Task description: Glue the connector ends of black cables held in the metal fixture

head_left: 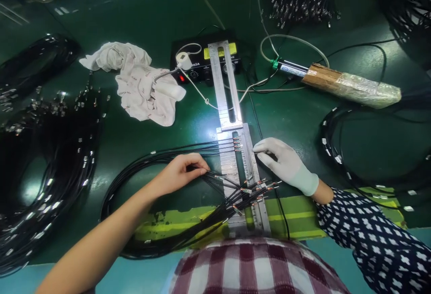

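Your bare left hand pinches a black cable between thumb and forefinger, just left of the slotted metal jig; can't tell if it's one cable or several. Your gloved right hand is at the jig's right edge, thumb and forefinger curled close together; can't tell whether they grip anything.

The black cable bundle loops out left of the jig. Several stripped ends lie side by side across its slot, coloured wires showing; the rest cross in a loose tangle over its lower part, nearest you.

Beyond the jig, a slotted metal plate extends up in front of a black control box, red switch lit. White cloth is left of the box; a corded tool wrapped in cardboard and clear film is to its right. More cable coils lie far left on the green table.
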A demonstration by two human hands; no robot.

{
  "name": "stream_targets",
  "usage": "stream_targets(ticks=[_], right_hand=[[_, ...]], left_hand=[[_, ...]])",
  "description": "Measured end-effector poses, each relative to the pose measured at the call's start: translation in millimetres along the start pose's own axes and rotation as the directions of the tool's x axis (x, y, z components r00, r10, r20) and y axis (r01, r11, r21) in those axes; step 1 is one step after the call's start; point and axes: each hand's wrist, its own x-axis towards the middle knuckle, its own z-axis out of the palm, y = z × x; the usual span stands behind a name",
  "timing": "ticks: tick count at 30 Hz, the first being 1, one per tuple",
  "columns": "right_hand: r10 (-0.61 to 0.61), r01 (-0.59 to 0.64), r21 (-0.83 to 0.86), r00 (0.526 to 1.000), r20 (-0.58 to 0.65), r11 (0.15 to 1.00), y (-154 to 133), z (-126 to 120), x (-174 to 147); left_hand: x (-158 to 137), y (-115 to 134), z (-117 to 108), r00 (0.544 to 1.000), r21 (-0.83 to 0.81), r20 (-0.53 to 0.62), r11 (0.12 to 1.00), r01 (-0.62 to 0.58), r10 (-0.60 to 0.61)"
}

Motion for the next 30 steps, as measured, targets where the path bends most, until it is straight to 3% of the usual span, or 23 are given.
stream_targets(ticks=[3, 6, 10, 15, 17, 19, 23, 26, 30], right_hand=[[-0.009, 0.009, 0.004, 1.000, 0.002, 1.000, 1.4, 0.1, -0.3], [-0.017, 0.017, 0.010, 1.000, 0.001, 1.000, 2.1, 0.1, -0.1], [-0.016, 0.016, 0.018, 1.000, 0.010, 1.000, 2.0, 0.6, 0.7], [-0.013, 0.013, 0.010, 1.000, 0.010, 1.000, 1.2, 0.9, 0.9], [-0.008, 0.008, 0.004, 1.000, 0.013, 1.000, 0.8, 0.6, 0.7], [-0.007, 0.007, 0.003, 1.000, 0.018, 1.000, 0.6, 0.2, 0.6], [-0.006, 0.006, 0.005, 1.000, 0.022, 1.000, 1.1, 0.3, 0.7], [-0.002, 0.002, 0.003, 1.000, 0.017, 1.000, 1.4, 0.6, 0.8], [0.001, -0.001, 0.001, 1.000, 0.020, 1.000, 0.6, 0.6, 1.3]], left_hand=[[-5.9, 6.3, 0.4, 0.996, -0.028, -0.013, 0.996, 0.090, -0.091], [-15.7, 4.5, 5.9, 0.990, 0.165, -0.102, 0.980, 0.111, -0.095], [-26.7, -6.4, 19.7, 0.989, 0.417, -0.142, 0.908, 0.032, 0.030], [-17.5, -6.4, 43.6, 0.934, 0.703, -0.229, 0.711, -0.036, 0.274], [-8.1, -1.2, 50.2, 0.930, 0.696, -0.200, 0.713, -0.086, 0.307], [-0.4, 3.9, 52.6, 0.936, 0.619, -0.189, 0.776, -0.122, 0.298], [7.5, 7.6, 47.6, 0.894, 0.478, -0.315, 0.867, -0.140, 0.317], [12.9, 4.2, 42.8, 0.844, 0.578, -0.350, 0.803, -0.145, 0.405], [20.7, -3.7, 40.0, 0.823, 0.728, -0.252, 0.660, -0.185, 0.509]])
